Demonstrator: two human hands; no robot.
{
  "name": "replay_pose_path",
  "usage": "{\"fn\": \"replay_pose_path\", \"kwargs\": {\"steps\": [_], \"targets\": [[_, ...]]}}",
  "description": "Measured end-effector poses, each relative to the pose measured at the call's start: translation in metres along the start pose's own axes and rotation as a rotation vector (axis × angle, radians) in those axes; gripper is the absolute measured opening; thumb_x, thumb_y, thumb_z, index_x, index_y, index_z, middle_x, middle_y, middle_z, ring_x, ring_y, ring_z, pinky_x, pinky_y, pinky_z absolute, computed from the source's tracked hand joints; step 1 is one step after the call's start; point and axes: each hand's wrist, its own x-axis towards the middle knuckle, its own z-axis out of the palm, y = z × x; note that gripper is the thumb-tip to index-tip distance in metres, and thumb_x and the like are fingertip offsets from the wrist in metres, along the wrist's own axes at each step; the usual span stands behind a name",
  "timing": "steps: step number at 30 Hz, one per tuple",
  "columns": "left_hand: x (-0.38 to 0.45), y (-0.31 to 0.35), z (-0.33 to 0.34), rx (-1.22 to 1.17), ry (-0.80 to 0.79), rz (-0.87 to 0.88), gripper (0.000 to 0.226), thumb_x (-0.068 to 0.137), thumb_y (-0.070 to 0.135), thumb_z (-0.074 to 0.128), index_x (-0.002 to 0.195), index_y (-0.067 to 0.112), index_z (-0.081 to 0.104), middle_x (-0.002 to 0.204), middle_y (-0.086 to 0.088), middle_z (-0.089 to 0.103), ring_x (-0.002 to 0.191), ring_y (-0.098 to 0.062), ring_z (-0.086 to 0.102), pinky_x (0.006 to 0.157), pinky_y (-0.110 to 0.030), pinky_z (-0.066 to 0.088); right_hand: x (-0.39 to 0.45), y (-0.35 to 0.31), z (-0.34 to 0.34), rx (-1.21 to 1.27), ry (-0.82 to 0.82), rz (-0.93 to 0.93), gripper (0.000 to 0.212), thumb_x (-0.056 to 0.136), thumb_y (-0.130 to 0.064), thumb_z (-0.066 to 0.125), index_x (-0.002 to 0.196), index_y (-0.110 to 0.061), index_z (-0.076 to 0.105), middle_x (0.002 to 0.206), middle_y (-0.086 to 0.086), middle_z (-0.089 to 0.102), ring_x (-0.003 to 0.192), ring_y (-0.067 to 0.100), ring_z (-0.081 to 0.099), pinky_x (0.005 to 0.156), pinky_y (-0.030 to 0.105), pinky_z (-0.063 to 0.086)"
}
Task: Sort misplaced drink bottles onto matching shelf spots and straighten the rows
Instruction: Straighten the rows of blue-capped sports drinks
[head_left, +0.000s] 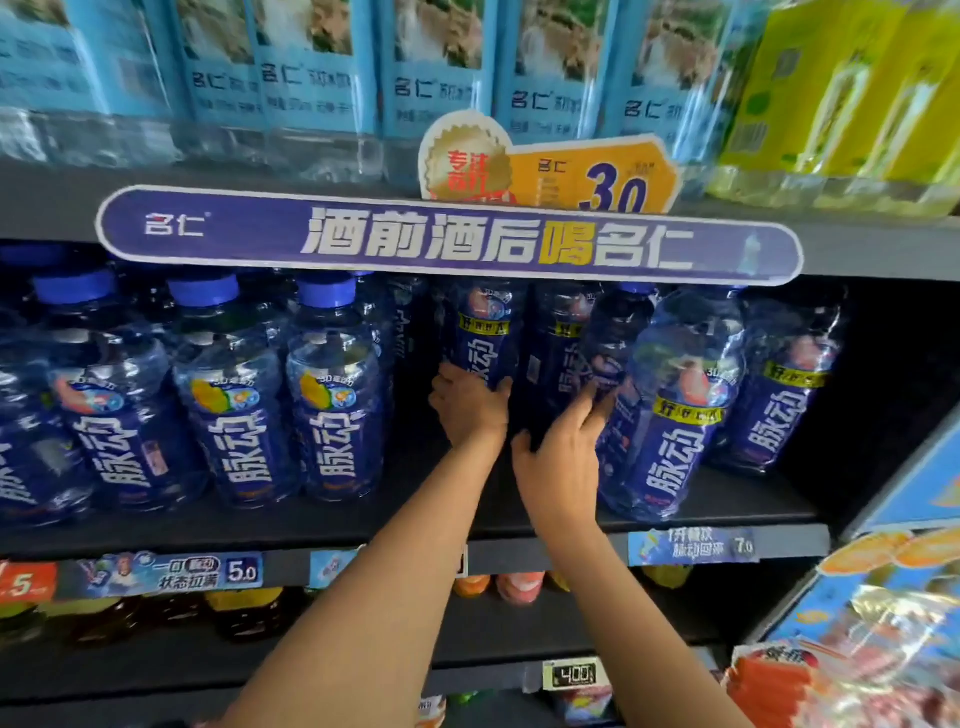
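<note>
Both hands reach deep into the middle shelf (519, 525), the left hand (470, 405) gripping one blue drink bottle (485, 338), the right hand (558, 467) curled around its neighbour (563, 353). Both bottles stand upright, long axis vertical, caps hidden behind the purple banner (447, 236). Pulled carelessly, either could knock the leaning front bottle (675, 415) off the edge.

Both forearms bare up to the near frame edge, no sleeve showing. left hand (470, 405) and right hand (558, 457): no gloves, rings, watch or wristband visible. Fingers (589, 402) unadorned.
</note>
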Motion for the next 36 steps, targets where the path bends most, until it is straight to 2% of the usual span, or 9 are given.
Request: {"fn": "replay_pose_path", "kwargs": {"steps": [10, 13, 16, 20, 26, 29, 32, 34, 36], "targets": [[0.026, -0.014, 0.004, 0.116, 0.021, 0.008, 0.101, 0.072, 0.045, 0.076, 0.144, 0.004, 0.02, 0.149, -0.015, 0.025, 0.136, -0.032, 0.023, 0.105, -0.045, 0.029, -0.001, 0.015, 0.004, 0.03, 0.001, -0.15, 0.079, 0.087, -0.012, 0.057, 0.148, -0.005, 0.008, 0.154, 0.021, -0.012, 0.132, 0.042, 0.034, 0.097, 0.042, 0.041], [0.03, -0.012, 0.005, 0.073, -0.007, 0.06, 0.092, 0.073, 0.039, 0.077, 0.143, 0.007, 0.026, 0.146, -0.012, 0.033, 0.133, -0.031, 0.027, 0.104, -0.044, 0.03, -0.001, 0.014, 0.002, 0.007, -0.008, -0.149, 0.079, 0.088, -0.015, 0.056, 0.148, -0.005, 0.006, 0.154, 0.021, -0.014, 0.137, 0.04, 0.028, 0.097, 0.038, 0.04], [0.025, -0.013, 0.005, 0.069, 0.078, 0.073, 0.085, 0.069, 0.037, 0.079, 0.134, 0.003, 0.035, 0.138, -0.014, 0.041, 0.128, -0.031, 0.033, 0.102, -0.042, 0.032, -0.003, 0.013, 0.0, -0.024, -0.017, -0.15, 0.079, 0.089, -0.016, 0.055, 0.148, -0.006, 0.004, 0.154, 0.02, -0.015, 0.138, 0.037, 0.025, 0.1, 0.038, 0.037], [0.011, -0.017, 0.001, 0.125, 0.238, 0.031, 0.089, 0.071, 0.038, 0.077, 0.136, -0.001, 0.03, 0.14, -0.018, 0.036, 0.129, -0.033, 0.031, 0.102, -0.042, 0.03, -0.003, 0.013, -0.002, -0.05, -0.029, -0.138, 0.078, 0.091, -0.017, 0.053, 0.149, -0.006, 0.003, 0.154, 0.019, -0.016, 0.139, 0.036, 0.023, 0.1, 0.036, 0.037], [0.018, -0.015, -0.01, 0.163, 0.214, 0.03, 0.086, 0.075, 0.036, 0.075, 0.137, -0.002, 0.03, 0.142, -0.021, 0.035, 0.133, -0.036, 0.027, 0.105, -0.043, 0.027, -0.002, 0.017, -0.007, -0.122, -0.122, -0.137, 0.073, 0.093, -0.022, 0.051, 0.148, -0.008, 0.006, 0.154, 0.017, -0.019, 0.136, 0.034, 0.032, 0.1, 0.032, 0.036], [-0.005, -0.015, -0.006, 0.071, 0.344, 0.129, 0.078, 0.078, 0.028, 0.073, 0.137, -0.002, 0.032, 0.14, -0.023, 0.034, 0.129, -0.038, 0.03, 0.103, -0.043, 0.028, -0.004, 0.017, -0.018, -0.156, -0.136, -0.155, 0.063, 0.094, -0.021, 0.048, 0.146, -0.008, 0.015, 0.156, 0.016, -0.011, 0.135, 0.031, 0.034, 0.098, 0.032, 0.036], [-0.036, -0.012, 0.002, -0.082, 0.491, 0.439, 0.049, 0.08, 0.018, 0.065, 0.122, 0.0, 0.047, 0.126, -0.019, 0.045, 0.116, -0.033, 0.042, 0.093, -0.044, 0.037, -0.007, 0.02, -0.035, -0.077, 0.015, -0.295, 0.036, 0.091, -0.011, 0.047, 0.125, -0.003, 0.052, 0.143, 0.019, 0.039, 0.114, 0.035, 0.054, 0.086, 0.035, 0.045], [-0.056, -0.002, 0.012, -0.13, 0.251, 0.65, 0.04, 0.082, 0.021, 0.059, 0.117, 0.004, 0.05, 0.118, -0.012, 0.049, 0.111, -0.023, 0.043, 0.093, -0.038, 0.04, -0.009, 0.025, -0.052, 0.047, 0.257, -0.405, 0.022, 0.085, -0.009, 0.047, 0.097, -0.002, 0.064, 0.102, 0.013, 0.065, 0.093, 0.034, 0.059, 0.076, 0.026, 0.042], [-0.067, 0.008, 0.026, -0.115, -0.017, 0.69, 0.045, 0.084, 0.021, 0.063, 0.123, 0.005, 0.047, 0.123, -0.009, 0.048, 0.115, -0.02, 0.04, 0.098, -0.032, 0.035, -0.006, 0.03, -0.076, 0.11, 0.484, -0.396, 0.016, 0.085, -0.012, 0.052, 0.094, -0.002, 0.058, 0.094, 0.012, 0.058, 0.092, 0.029, 0.051, 0.075, 0.017, 0.032]]}}
